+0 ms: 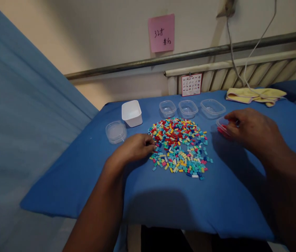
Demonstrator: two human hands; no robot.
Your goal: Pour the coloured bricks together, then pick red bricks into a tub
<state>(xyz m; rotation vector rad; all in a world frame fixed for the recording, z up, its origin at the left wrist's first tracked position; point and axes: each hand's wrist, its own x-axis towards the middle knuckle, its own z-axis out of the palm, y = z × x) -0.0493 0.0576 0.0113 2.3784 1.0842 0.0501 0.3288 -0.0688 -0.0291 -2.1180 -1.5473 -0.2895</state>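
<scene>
A wide heap of small building bricks (174, 136), in turquoise, red, yellow, pink, white and dark blue, lies spread over the blue cloth. At its left edge is my left hand (138, 146), fingers curled and pressed together; whether a brick sits between the fingertips is hidden. To the right of the heap, my right hand (250, 127) is over a small transparent tub (219, 122) with red or pink bricks (223, 131) in it. The fingers of that hand are bent together at the tub's rim and partly cover it; what they hold cannot be seen.
Three transparent tubs (188, 109) line the back of the table. A white container (132, 113) and transparent lids (116, 132) are at the left. A yellow cloth (254, 96) lies at the back right, under a hanging cable (246, 75). A blue curtain (27, 87) borders the left side.
</scene>
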